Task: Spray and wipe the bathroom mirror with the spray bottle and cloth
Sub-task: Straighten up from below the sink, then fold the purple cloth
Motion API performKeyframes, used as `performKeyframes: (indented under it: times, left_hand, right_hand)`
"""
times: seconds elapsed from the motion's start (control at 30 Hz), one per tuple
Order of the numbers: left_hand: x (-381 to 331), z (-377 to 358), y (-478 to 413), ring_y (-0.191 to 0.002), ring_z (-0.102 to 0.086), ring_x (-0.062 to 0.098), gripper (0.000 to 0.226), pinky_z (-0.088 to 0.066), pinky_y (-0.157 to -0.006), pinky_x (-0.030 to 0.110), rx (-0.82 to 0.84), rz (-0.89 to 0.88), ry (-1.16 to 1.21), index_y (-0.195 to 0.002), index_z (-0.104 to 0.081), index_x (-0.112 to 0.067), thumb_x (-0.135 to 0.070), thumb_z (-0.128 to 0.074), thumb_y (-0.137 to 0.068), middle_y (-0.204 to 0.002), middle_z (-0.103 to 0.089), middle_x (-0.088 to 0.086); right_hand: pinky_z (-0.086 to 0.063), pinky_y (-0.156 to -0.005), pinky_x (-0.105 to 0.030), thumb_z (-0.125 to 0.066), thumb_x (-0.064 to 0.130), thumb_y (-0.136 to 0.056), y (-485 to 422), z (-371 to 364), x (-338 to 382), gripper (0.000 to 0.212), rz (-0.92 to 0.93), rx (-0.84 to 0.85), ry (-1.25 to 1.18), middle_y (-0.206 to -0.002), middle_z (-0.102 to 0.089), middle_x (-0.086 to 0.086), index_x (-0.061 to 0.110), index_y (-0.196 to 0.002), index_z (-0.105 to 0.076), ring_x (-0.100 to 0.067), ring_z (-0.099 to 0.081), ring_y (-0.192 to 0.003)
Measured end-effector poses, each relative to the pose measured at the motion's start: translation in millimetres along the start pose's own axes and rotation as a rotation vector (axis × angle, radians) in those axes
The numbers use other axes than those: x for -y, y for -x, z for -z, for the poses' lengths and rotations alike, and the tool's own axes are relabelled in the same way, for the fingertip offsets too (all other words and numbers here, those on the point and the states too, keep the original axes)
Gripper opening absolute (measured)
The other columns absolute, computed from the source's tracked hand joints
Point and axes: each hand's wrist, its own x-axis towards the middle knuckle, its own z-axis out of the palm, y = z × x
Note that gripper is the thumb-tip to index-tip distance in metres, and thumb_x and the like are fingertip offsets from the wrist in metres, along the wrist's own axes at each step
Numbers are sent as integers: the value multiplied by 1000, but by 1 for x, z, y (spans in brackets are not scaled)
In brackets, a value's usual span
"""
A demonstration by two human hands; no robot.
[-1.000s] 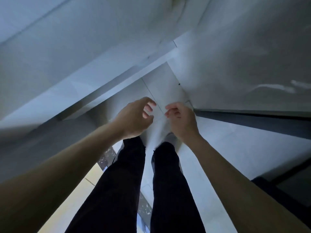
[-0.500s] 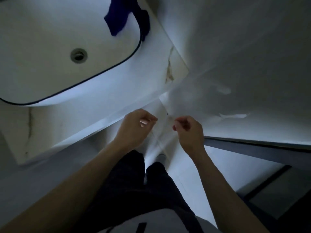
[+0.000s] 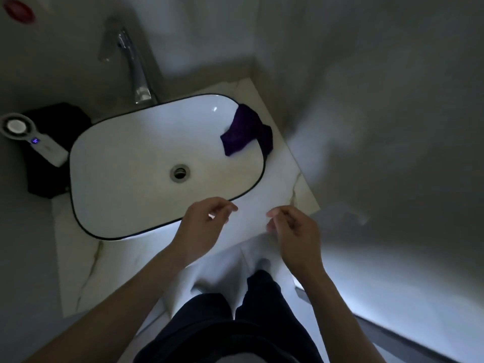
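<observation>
A purple cloth [image 3: 245, 132] hangs over the right rim of the white oval basin [image 3: 125, 195], partly inside and partly on the counter. My left hand [image 3: 204, 226] hovers over the basin's near rim, fingers loosely curled, holding nothing. My right hand [image 3: 294, 231] hovers beside it over the counter's front right part, also empty with curled fingers. Both hands are well short of the cloth. No spray bottle is visible. The mirror is not clearly in view.
A chrome tap [image 3: 133, 66] stands behind the basin. A white handheld device [image 3: 31, 140] with a lit display lies on a black object [image 3: 56, 113] at the left. A red item [image 3: 19, 11] sits top left. The wall [image 3: 379, 100] is close on the right.
The view has swung up from the floor and my legs to the basin and counter. Both hands stay close together in front of me and have spread slightly apart.
</observation>
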Motion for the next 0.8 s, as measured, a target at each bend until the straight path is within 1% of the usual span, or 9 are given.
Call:
performKeyframes:
  times: [0.1, 0.2, 0.27, 0.33, 0.4, 0.47, 0.57, 0.63, 0.8]
  left_hand:
    - [-8, 5, -4, -69, -60, -2, 23, -41, -63, 7, -27, 60, 31, -86, -77, -23, -16, -59, -99, -69, -68, -9]
    - [-18, 17, -3, -67, -62, -2, 24, -44, -64, 7, -175, 138, 151, -84, -76, -23, -12, -60, -98, -68, -71, -11]
    - [-23, 24, -1, -64, -63, 1, 28, -50, -65, 18, -244, 218, 323, -84, -76, -19, -4, -58, -97, -65, -69, -4]
    - [-26, 29, 4, -67, -65, 5, 28, -52, -69, 28, -274, 272, 422, -87, -77, -17, -1, -56, -97, -66, -69, -1]
    - [-26, 31, 9, -70, -67, 9, 29, -53, -70, 30, -313, 288, 463, -89, -77, -19, 0, -56, -97, -69, -70, 1]
    - [-24, 32, 15, -72, -69, 12, 35, -54, -69, 30, -369, 306, 497, -85, -78, -23, 0, -55, -97, -72, -72, 3]
    - [-19, 33, 21, -75, -71, 14, 39, -54, -68, 28, -395, 353, 500, -84, -79, -30, -1, -56, -97, -75, -73, 5]
    - [-16, 36, 22, -77, -72, 16, 39, -53, -69, 29, -393, 387, 516, -84, -79, -31, -2, -56, -97, -76, -74, 5]
    - [-30, 46, 7, -76, -72, 17, 20, -53, -68, 26, -317, 365, 581, -88, -79, -21, -9, -63, -89, -76, -74, 5]
  right_hand:
    - [-45, -64, -10, -58, 24, -94, -38, 0, 12, 15, 21, 67, 116, -74, -71, 8, 23, -89, -71, -3, -67, -74]
    - [-45, -69, -16, -59, 16, -97, -103, -2, 31, 13, 84, 123, 264, -89, -67, 12, 24, -100, -68, -6, -64, -83]
    - [-48, -77, -21, -59, 12, -96, -153, -8, 44, 17, 144, 142, 359, -102, -66, 5, 20, -109, -68, -15, -66, -93]
    - [-53, -90, -33, -62, 11, -95, -194, -23, 53, 28, 167, 186, 468, -119, -64, -4, 15, -122, -64, -23, -64, -108]
    - [-52, -95, -37, -65, 13, -94, -218, -40, 55, 38, 151, 246, 568, -130, -59, -7, 14, -131, -58, -25, -61, -115]
    - [-50, -81, -34, -67, 10, -92, -229, -54, 52, 31, 165, 274, 578, -118, -62, -4, 14, -121, -59, -26, -63, -107]
    - [-41, -58, -27, -64, 6, -90, -240, -58, 51, 13, 176, 187, 570, -84, -62, 5, 18, -89, -58, -25, -66, -86]
    - [-41, -55, -26, -62, 11, -93, -244, -52, 57, 14, 178, 144, 542, -75, -59, 4, 16, -80, -58, -25, -65, -78]
    - [-47, -62, -34, -57, 31, -99, -235, -29, 97, 26, 266, 47, 479, -75, -60, 1, 13, -81, -59, -22, -60, -72]
